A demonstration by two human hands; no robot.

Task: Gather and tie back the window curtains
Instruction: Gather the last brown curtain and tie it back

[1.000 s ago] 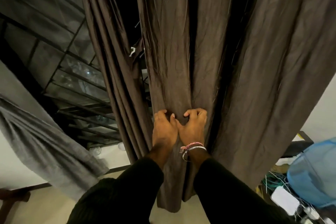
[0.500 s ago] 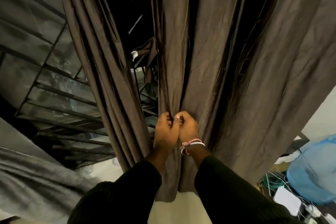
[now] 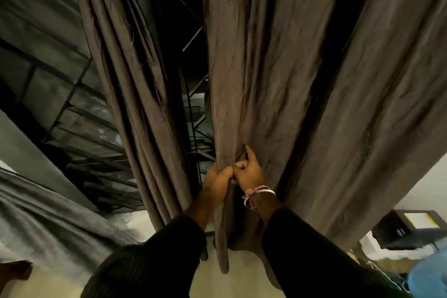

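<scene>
Both grips pinch the brown curtain [image 3: 229, 94] edge: left hand [image 3: 216, 178] touching right hand [image 3: 250, 170]; window gap [image 3: 193, 109] just left.

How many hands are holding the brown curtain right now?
2: the left hand grips a gathered fold of the brown curtain; the right hand, wearing bracelets, pinches the fabric right beside it.

At lower left we see a grey cloth [image 3: 43, 220] hanging in loose folds. Behind it, dark glass panes [image 3: 72, 109] in a black frame. At lower right sit a black box [image 3: 408, 232] with a yellow label — and a blue object [image 3: 428, 276] at the frame's edge. Pale floor [image 3: 237, 283] runs below.
</scene>
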